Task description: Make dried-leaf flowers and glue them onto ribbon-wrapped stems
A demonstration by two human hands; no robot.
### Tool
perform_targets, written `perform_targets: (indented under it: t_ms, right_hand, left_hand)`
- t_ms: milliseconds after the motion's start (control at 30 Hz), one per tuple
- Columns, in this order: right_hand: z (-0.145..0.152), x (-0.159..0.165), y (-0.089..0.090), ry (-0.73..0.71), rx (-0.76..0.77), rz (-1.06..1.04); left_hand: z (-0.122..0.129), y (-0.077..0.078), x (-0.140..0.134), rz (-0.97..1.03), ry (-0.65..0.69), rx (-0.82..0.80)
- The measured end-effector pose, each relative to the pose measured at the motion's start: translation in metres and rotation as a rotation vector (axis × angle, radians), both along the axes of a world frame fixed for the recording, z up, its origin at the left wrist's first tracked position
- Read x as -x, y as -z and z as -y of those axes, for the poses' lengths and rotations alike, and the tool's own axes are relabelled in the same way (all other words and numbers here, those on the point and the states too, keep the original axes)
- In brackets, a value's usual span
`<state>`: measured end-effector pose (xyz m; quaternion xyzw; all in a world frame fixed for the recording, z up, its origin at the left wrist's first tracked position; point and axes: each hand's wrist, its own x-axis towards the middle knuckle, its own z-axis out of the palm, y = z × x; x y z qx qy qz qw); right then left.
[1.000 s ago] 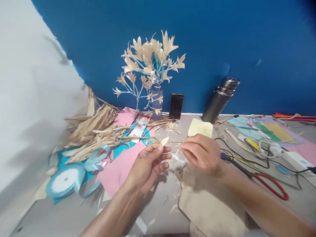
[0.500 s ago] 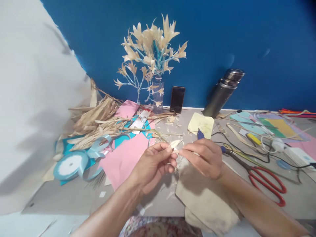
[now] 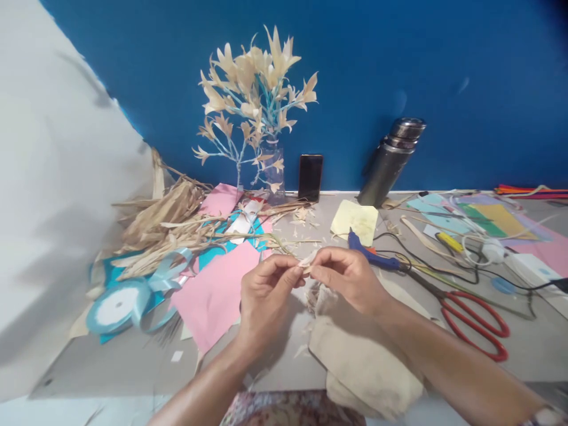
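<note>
Between my two hands is a small cream piece of dried husk [image 3: 307,260], petal-like and mostly covered by fingers. My left hand [image 3: 268,296] pinches it from the left, thumb against fingertips. From the other side my right hand [image 3: 348,278] pinches the same piece, so the fingertips of both hands nearly meet. Just beyond the right hand lies a blue glue gun [image 3: 381,261]. A beige cloth [image 3: 361,361] is spread below the right wrist. Behind, a clear bottle [image 3: 273,163] holds cream husk flowers [image 3: 257,71] on blue stems.
Red-handled scissors [image 3: 477,322] lie at right, near black cords. To the left are a light-blue ribbon spool [image 3: 118,305], pink paper [image 3: 217,296] and dried husks [image 3: 164,213]. A phone [image 3: 310,177] and a dark flask [image 3: 390,163] lean on the wall.
My right hand has turned and closed in on the left, now covering more of the husk piece. The glue gun shows more fully. The whole view has shifted slightly.
</note>
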<state>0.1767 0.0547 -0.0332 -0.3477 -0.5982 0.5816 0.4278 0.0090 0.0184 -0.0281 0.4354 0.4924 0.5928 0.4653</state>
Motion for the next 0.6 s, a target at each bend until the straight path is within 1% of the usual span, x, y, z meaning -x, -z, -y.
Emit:
perform_targets:
  t_ms: [67, 167, 233, 300, 400, 500, 600]
  right_hand:
    - [-0.001, 0.001, 0.002, 0.075, 0.010, -0.002]
    - [-0.004, 0.002, 0.006, 0.169, 0.039, -0.024]
    - [-0.005, 0.004, 0.008, 0.228, 0.045, -0.038]
    - [-0.005, 0.007, 0.007, 0.274, 0.043, -0.043]
    - [0.001, 0.013, 0.004, 0.297, 0.022, -0.018]
    - [0.011, 0.017, -0.002, 0.295, -0.051, 0.034]
    - [0.022, 0.019, -0.007, 0.305, -0.150, 0.128]
  left_hand:
    - [-0.002, 0.003, 0.001, 0.079, 0.006, 0.021]
    - [-0.005, 0.009, 0.002, 0.325, 0.054, 0.090]
    - [-0.005, 0.010, 0.000, 0.386, 0.074, 0.122]
    - [-0.002, 0.009, -0.005, 0.316, 0.064, 0.120]
    - [0.002, 0.002, -0.013, 0.187, 0.034, 0.040]
    - [0.004, -0.003, -0.015, 0.112, 0.009, -0.035]
    - [0.005, -0.003, -0.011, 0.054, -0.023, -0.083]
